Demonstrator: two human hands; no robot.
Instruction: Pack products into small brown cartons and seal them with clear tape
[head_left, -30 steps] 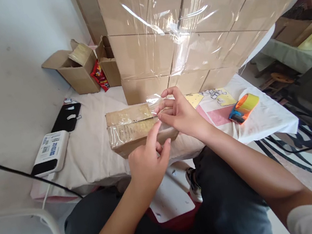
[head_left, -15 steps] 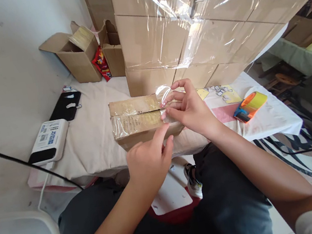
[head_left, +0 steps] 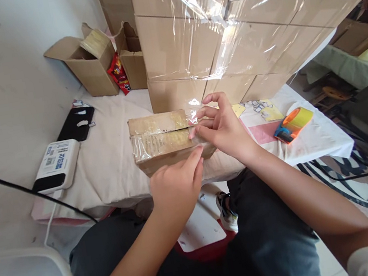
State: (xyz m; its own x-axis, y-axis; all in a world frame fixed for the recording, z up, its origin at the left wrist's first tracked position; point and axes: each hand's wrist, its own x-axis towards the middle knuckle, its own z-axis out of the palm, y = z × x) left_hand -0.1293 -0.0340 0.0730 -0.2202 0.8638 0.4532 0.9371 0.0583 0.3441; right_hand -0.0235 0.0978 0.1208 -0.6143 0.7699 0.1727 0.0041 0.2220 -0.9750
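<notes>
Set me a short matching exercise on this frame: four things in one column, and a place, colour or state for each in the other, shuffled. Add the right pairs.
Things
1. Tape dispenser
2. Small packet
3. Cabled device
4. Low taped box

Descriptions
A. Partly covered by the person's right hand
B. White, with a black end
C. Orange, blue and yellow
D. Between two larger cardboard boxes, near the wall

Right pairs: 1-C; 2-D; 3-B; 4-A
</notes>
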